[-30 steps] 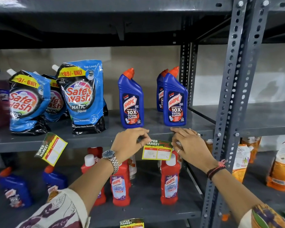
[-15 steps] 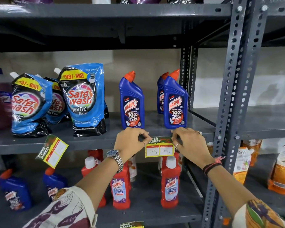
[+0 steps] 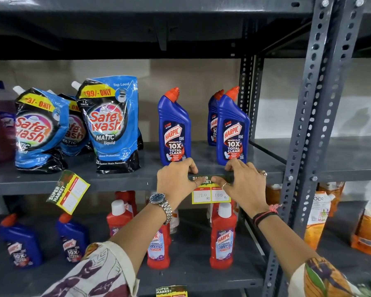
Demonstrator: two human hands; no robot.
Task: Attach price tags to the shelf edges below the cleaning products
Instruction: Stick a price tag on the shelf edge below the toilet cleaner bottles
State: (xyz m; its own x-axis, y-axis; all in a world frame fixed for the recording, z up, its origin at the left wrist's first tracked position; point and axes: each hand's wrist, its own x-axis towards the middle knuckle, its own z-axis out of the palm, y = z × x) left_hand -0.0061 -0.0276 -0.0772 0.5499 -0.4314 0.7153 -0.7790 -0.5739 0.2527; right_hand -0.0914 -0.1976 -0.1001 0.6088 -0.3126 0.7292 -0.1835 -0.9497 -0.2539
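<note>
A yellow and green price tag (image 3: 210, 195) marked 120 and 100 hangs on the grey shelf edge (image 3: 124, 181), below the blue Harpic bottles (image 3: 174, 129). My left hand (image 3: 176, 179) presses the tag's top left against the edge, thumb on the green strip. My right hand (image 3: 244, 181) presses the top right, fingers curled over the shelf lip. A second tag (image 3: 68, 191) hangs tilted on the same edge below the Safe Wash pouches (image 3: 110, 123).
Red Harpic bottles (image 3: 223, 236) and blue ones (image 3: 20, 245) stand on the lower shelf. A perforated steel upright (image 3: 308, 133) rises right of my right hand. Orange pouches (image 3: 317, 217) fill the neighbouring bay. Another tag (image 3: 171, 291) hangs at the bottom edge.
The tag has gone from hanging loose and tilted to lying flat on the shelf edge. Both hands have moved closer together onto its top strip.
</note>
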